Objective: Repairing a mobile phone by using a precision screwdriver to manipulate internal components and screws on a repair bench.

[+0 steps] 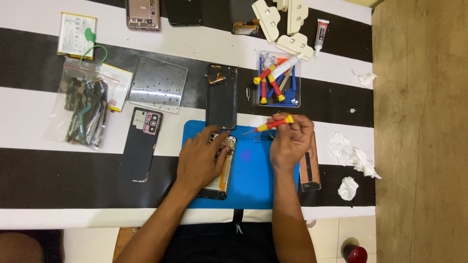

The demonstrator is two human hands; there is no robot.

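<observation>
My left hand (201, 158) lies flat on an opened phone (220, 182) that rests on a blue work mat (253, 180). My right hand (291, 141) holds a small red and yellow screwdriver (269, 125), its tip pointing left above the mat, near the phone's top end. A black phone panel (222, 97) lies just beyond the mat. A back cover with a camera block (141, 141) lies left of the mat.
A clear tray of screwdrivers and tools (278, 80) stands behind my right hand. A bag of parts (87, 109), a battery (76, 35), a clear plate (158, 83), white clamps (285, 22), a glue tube (321, 34), crumpled tissues (352, 160) and a part (310, 170) surround the mat.
</observation>
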